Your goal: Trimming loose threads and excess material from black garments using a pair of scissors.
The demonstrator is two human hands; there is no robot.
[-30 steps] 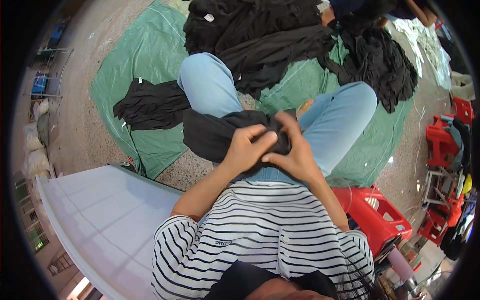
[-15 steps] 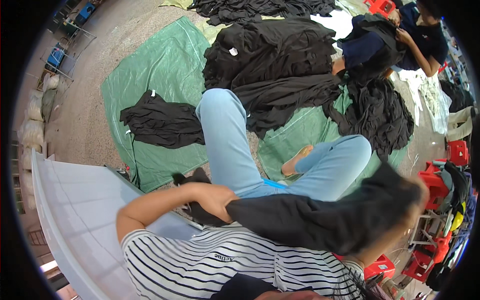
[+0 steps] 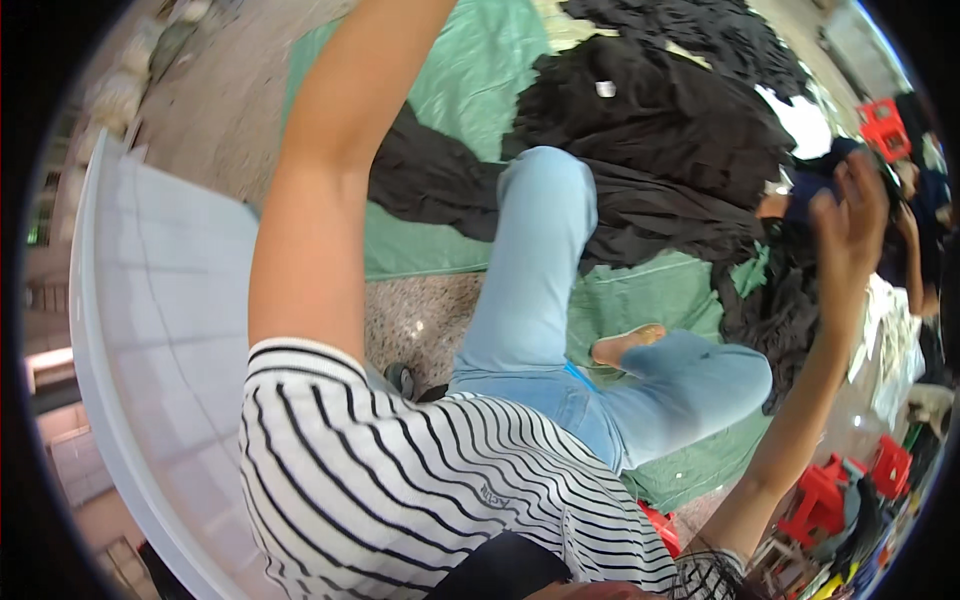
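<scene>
My left arm [image 3: 325, 190] stretches forward past the top edge, so its hand is out of view, and what it may hold is hidden. On the right, my right hand [image 3: 850, 220] is raised with its fingers apart and nothing in them, slightly blurred. Below the left forearm, a black garment [image 3: 435, 185] lies on the green tarp [image 3: 440, 250], partly covered by the arm and my knee. A large heap of black garments [image 3: 650, 130] with a white tag spreads beyond my knees. Another dark pile [image 3: 770, 320] sits near my right forearm.
A large whitish panel or bin [image 3: 190, 300] stands close on my left. Another person [image 3: 915, 200] sits at the far right, beside a red stool [image 3: 884, 128]. More red stools [image 3: 825, 500] and cloth lie at the lower right. White material [image 3: 890, 330] is on the floor.
The black garment held across my lap is gone from there. My left arm has swung forward out of view. My right hand has risen and holds nothing. The view has turned.
</scene>
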